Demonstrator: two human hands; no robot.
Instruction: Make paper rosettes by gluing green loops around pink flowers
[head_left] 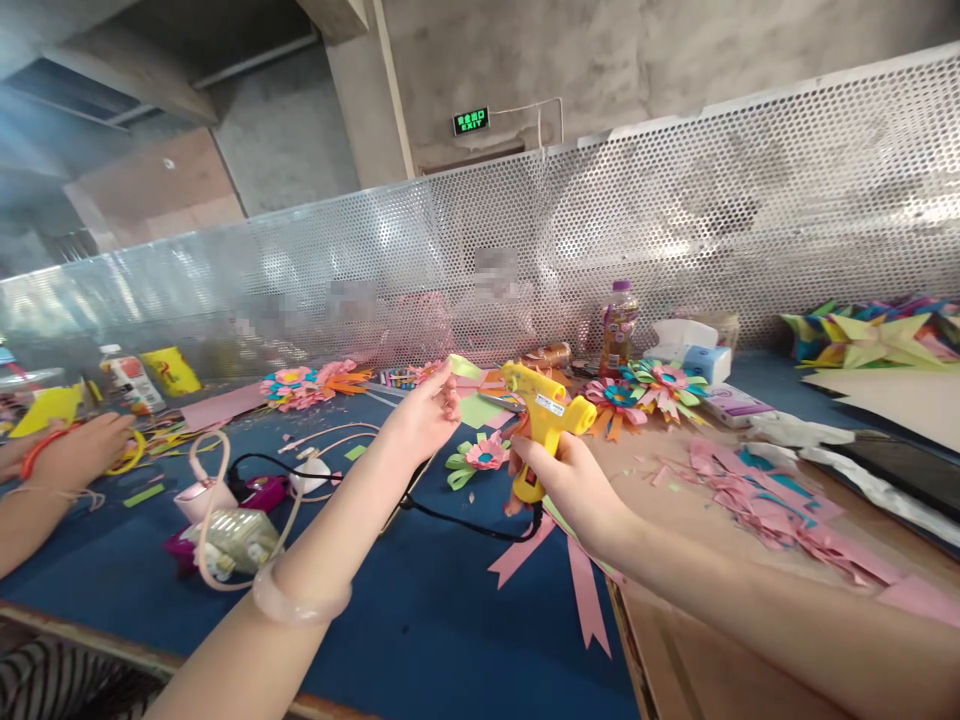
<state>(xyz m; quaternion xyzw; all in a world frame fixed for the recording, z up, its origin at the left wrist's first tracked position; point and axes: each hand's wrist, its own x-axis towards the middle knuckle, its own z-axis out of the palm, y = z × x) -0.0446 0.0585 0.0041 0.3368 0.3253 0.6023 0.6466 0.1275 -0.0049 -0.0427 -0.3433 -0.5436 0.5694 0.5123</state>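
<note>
My left hand [424, 415] pinches a small pale green paper strip [466, 368] at its fingertips. My right hand [566, 475] is wrapped round the handle of a yellow hot glue gun [549, 405], whose nozzle end points up and left, close to the strip. A black cord runs from the gun's base across the table. Just below and between my hands lies a pink and green paper flower [486, 455]. Pink paper ribbon tails [586, 600] stick out under my right hand. Behind the gun are scissor blades [504, 402] and a flat green paper piece [476, 412].
At left, another person's hand [79, 450] is near yellow scissors handles [133, 455]. A power strip with cords [240, 540] lies nearby. Finished paper flowers [667, 385], a drink bottle [619, 325], a tissue pack [701, 362] and pink paper scraps [757, 500] sit at right. A perforated metal screen [420, 230] stands behind.
</note>
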